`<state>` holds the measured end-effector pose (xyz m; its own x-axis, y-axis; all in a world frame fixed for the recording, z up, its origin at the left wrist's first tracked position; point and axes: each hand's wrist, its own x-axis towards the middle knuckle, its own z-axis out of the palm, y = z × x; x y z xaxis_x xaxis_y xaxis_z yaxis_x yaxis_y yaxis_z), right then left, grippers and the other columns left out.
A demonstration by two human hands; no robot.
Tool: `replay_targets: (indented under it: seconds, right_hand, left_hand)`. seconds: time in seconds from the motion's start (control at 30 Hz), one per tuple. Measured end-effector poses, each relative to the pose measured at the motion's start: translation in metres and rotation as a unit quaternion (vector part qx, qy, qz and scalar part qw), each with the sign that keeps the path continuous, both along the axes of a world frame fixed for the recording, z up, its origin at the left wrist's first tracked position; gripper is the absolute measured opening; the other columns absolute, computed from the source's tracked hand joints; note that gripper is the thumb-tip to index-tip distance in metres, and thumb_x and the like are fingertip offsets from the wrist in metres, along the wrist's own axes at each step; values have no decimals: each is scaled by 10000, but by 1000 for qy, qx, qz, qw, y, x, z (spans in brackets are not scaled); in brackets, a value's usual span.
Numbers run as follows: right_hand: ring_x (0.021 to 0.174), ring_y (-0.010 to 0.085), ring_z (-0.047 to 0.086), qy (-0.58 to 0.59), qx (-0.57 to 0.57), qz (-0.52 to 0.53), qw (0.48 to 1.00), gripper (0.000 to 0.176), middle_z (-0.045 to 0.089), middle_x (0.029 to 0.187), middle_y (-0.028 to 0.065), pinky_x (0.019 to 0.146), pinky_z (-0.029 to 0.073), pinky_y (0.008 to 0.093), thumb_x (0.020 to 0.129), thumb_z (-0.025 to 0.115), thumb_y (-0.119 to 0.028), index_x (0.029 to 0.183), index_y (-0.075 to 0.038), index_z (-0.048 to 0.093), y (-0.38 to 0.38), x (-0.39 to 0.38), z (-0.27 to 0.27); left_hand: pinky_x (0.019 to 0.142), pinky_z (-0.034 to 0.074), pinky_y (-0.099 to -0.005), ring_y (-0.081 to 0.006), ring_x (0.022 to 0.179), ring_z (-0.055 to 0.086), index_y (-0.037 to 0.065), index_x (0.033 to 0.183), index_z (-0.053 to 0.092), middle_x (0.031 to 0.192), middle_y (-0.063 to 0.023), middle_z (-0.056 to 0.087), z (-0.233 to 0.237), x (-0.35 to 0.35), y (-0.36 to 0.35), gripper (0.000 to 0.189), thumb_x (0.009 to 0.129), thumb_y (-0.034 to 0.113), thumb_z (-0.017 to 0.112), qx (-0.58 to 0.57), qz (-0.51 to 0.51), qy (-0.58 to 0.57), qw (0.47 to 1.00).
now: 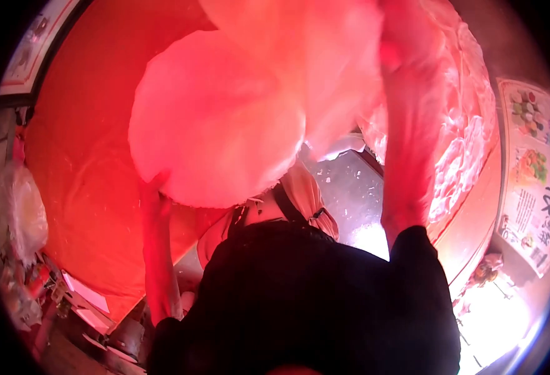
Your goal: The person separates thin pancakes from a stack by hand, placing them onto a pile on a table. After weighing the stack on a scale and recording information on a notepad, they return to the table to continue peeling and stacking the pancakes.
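Note:
A large, round, thin pale sheet with a ragged edge, looking like a flatbread (pixel 212 125), hangs in front of me, tinted pink by red light. My left hand (pixel 155 184) is at its lower left edge, closed on the rim, with most fingers hidden behind the sheet. My right arm reaches up along the other side. My right hand (pixel 400 31) is near the sheet's upper right part, smeared by motion, so its fingers cannot be made out. Beside that arm lies a wrinkled, pale, layered pile (pixel 462 125).
A broad orange-red cover (pixel 81 162) spreads across the left. At the far left sits a clear plastic bag (pixel 28 212) above assorted clutter. A printed food poster (pixel 528 169) is at the right, and a framed sign (pixel 34 47) at upper left. Grey floor (pixel 343 187) shows below.

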<state>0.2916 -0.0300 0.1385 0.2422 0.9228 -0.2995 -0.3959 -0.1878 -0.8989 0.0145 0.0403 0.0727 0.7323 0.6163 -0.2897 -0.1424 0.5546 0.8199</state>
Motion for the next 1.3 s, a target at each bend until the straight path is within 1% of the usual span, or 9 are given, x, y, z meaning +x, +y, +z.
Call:
replay_targets:
  seconds: [0.1,0.27,0.37,0.43,0.5,0.63,0.8,0.87,1.3]
  right_hand:
    - [730,111,603,4,38,-121,992,225,643,868,33,602,494,232,890,583,-125,1047,28,634,-30,155,12]
    - [770,127,615,5,100,-287,953,249,644,924,50,644,512,238,896,566,-98,1096,43,611,-46,78,71]
    - [817,118,588,-105,-67,-348,929,371,593,1069,78,595,496,226,919,526,-93,1270,27,504,-126,99,-24]
    - [731,163,625,-63,-196,-293,934,219,628,857,66,594,528,277,835,615,-99,1016,23,615,-195,139,-105]
    - [691,188,627,-141,-239,-423,863,276,620,817,88,600,522,282,814,624,-122,1045,25,593,-178,55,-77]
    - [822,193,633,-258,-157,-251,919,356,637,963,100,716,522,288,840,632,-149,1151,12,569,-137,-25,-69]
    - [869,140,597,-134,-63,124,981,407,634,966,71,761,500,265,815,675,-131,1192,-21,570,-19,-200,-61]
    - [804,112,582,-194,-10,151,969,323,625,876,48,701,495,270,777,708,-107,1063,16,617,0,-239,-28]
    - [659,68,520,36,-100,167,980,143,572,703,-10,583,427,241,801,678,-129,769,0,626,22,-243,-108]
  left_hand:
    - [786,453,-279,-140,1017,542,24,1253,442,1118,-56,567,2,5,-5,579,799,271,703,-2,-12,-2,1000]
    - [788,452,-278,-140,1015,543,23,1250,444,1117,-56,568,0,0,-11,571,801,266,700,-10,-2,-11,1000]
    - [789,452,-278,-140,1014,543,22,1248,445,1116,-57,569,-3,-10,-18,566,802,262,697,-20,6,-8,1000]
    - [790,451,-278,-140,1013,543,21,1247,446,1115,-57,569,-3,-18,-22,563,802,260,696,-24,10,-9,1000]
    - [791,451,-278,-140,1013,544,20,1246,447,1115,-57,569,-3,-24,-21,560,803,258,694,-21,20,-9,1000]
    - [792,450,-278,-139,1012,544,19,1244,449,1114,-57,570,0,-59,-24,554,805,254,691,-17,39,23,999]
    - [794,449,-277,-139,1010,545,17,1241,452,1112,-57,571,12,-126,-25,546,806,249,687,-1,88,96,991]
    - [795,449,-277,-139,1009,545,17,1240,453,1111,-57,571,14,-137,-23,543,807,247,686,4,99,107,989]
    - [799,446,-276,-138,1005,547,13,1232,459,1108,-57,573,15,-167,-14,522,812,234,676,-8,156,149,976]
